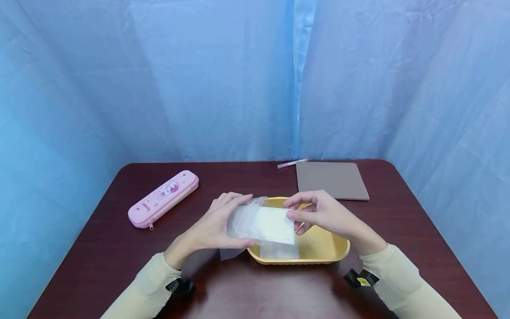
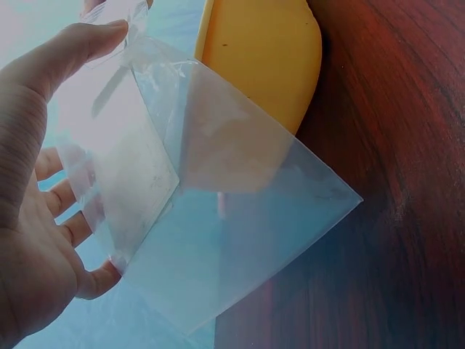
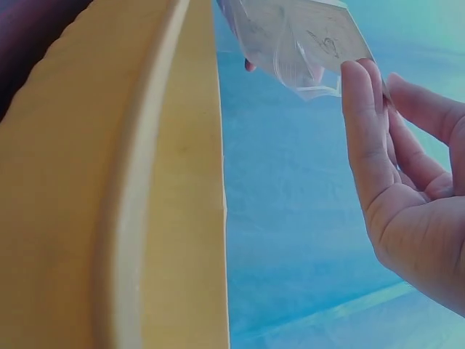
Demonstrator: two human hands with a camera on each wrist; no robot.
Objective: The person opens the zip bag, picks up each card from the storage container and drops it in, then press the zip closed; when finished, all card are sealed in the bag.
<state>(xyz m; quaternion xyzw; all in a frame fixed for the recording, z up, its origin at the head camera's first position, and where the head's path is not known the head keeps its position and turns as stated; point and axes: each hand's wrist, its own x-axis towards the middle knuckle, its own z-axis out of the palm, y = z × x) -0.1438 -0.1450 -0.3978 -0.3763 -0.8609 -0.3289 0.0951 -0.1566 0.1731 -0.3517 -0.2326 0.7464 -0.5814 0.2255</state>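
My left hand (image 1: 211, 226) holds a clear plastic zip bag (image 2: 240, 211) from the left side, thumb and fingers at its opposite edges. A white card or stack of paper (image 1: 275, 225) lies partly within the bag and sticks out toward the right. With thumb and fingertips, my right hand (image 1: 324, 215) pinches the card's right edge. In the right wrist view, dark scribbled marks show on the card (image 3: 338, 40). Beneath both hands stands a yellow plastic basket (image 1: 332, 248), with another clear sheet or bag (image 1: 279, 251) at its left side.
A pink pencil case (image 1: 163, 199) with a cartoon print lies on the left of the dark wooden table (image 1: 99, 257). At the back right are a grey-brown flat board or notebook (image 1: 332, 180) and a pale pen (image 1: 292, 163). Blue curtains (image 1: 215, 79) surround the table.
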